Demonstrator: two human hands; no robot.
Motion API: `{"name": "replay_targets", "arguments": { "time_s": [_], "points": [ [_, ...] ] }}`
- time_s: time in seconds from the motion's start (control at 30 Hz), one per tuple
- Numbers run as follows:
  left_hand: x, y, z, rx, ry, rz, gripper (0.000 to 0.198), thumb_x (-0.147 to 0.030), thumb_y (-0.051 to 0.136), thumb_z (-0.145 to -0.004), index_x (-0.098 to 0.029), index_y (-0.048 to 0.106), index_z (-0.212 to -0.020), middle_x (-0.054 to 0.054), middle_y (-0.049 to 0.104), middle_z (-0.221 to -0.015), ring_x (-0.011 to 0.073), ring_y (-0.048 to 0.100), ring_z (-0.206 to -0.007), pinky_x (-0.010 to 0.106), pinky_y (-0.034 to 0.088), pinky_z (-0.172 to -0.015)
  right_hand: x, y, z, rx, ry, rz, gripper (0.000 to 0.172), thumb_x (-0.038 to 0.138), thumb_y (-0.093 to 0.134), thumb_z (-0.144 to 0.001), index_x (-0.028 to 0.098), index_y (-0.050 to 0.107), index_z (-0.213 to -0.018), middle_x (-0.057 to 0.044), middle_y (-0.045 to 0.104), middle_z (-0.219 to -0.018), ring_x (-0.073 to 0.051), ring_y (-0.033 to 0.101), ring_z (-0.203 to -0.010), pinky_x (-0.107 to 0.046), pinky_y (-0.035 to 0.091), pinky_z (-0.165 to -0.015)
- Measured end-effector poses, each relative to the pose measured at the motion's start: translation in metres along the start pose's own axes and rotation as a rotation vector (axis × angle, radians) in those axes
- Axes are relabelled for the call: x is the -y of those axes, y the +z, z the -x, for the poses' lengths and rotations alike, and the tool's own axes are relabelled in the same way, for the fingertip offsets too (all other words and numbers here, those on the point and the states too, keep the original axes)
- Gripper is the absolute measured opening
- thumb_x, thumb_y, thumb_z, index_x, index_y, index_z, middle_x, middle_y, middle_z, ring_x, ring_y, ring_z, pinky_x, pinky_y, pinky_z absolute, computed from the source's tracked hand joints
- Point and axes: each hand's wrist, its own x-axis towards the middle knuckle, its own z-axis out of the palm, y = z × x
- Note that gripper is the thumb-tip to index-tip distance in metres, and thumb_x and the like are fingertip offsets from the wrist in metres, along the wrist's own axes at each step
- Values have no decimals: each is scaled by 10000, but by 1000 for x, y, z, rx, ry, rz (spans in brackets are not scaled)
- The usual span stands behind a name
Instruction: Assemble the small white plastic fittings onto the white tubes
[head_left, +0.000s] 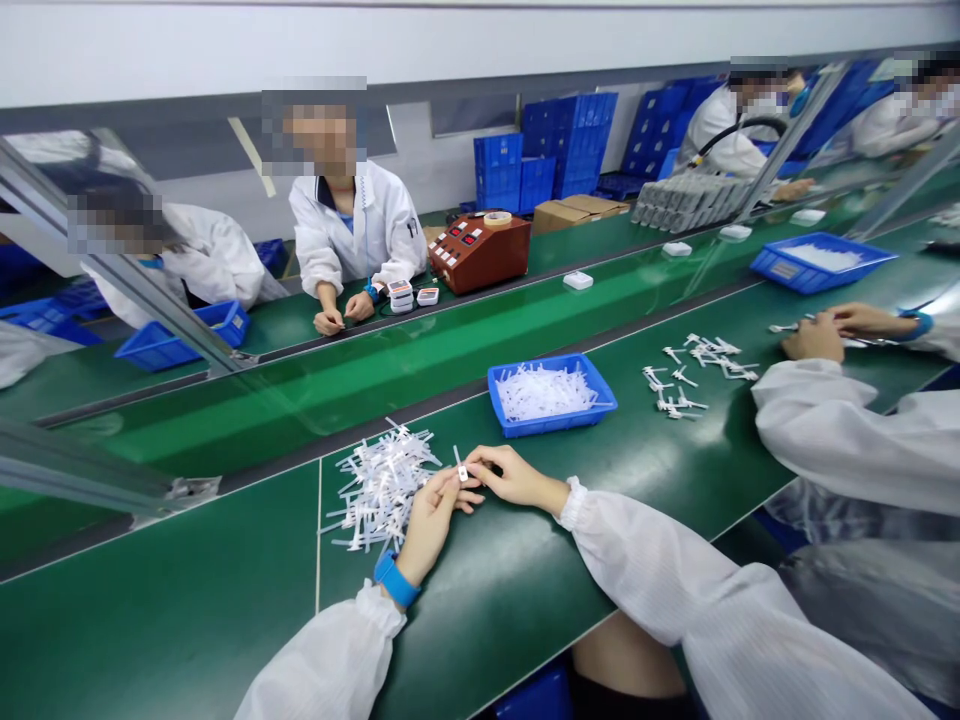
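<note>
Close together over the green bench, my left hand (431,510) and my right hand (516,477) pinch a small white plastic part (462,472) between their fingertips. A thin strip sticks up from this part, and a small dark spot shows on its face. Just beyond my left hand lies a loose heap of similar white parts with thin stems (381,485). Past my right hand stands a blue plastic tray (553,428) full of thin, whitish translucent strips (544,390). The fingers hide some of the held part.
To the right, a co-worker's hands (821,338) work near scattered white parts (686,375) and another blue tray (780,270). A green conveyor belt (480,320) runs behind the bench. Across it are co-workers, a brown control box (487,255) and metal frame posts (180,310).
</note>
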Motion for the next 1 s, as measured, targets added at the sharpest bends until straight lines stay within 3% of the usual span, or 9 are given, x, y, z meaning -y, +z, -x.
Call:
{"name": "replay_targets", "arguments": {
  "time_s": [0.3,0.57,0.8,1.0],
  "points": [
    [3,0,-1,38,-24,-37,312,-447,634,-802,-141,581,-837,58,703,-731,168,682,-639,275,541,-626,3,-1,5,-13,-66,31,190,276,485,-928,143,619,-909,10,560,-633,-87,454,-521,-193,359,-508],
    [5,3,0,34,16,-116,293,-435,589,-836,-149,527,-851,9,645,-666,140,659,-560,202,467,-473,6,2,6,-5,-49,110,193,273,464,-940,151,614,-942,-7,599,-690,-96,496,-551,-196,375,-530],
    [11,4,2,68,13,-169,324,-490,489,-885,-173,477,-949,-24,614,-615,123,615,-438,178,424,-382,14,9,10,-60,-93,177,190,231,419,-958,169,593,-1005,-71,659,-903,-154,606,-771,-251,456,-710],
    [7,5,6,122,24,-298,367,-489,419,-916,-166,500,-1071,-1,617,-673,116,618,-452,167,422,-373,16,8,10,-80,-96,86,186,244,423,-964,170,594,-967,-52,641,-859,-142,595,-746,-240,455,-693]
  ]
}}
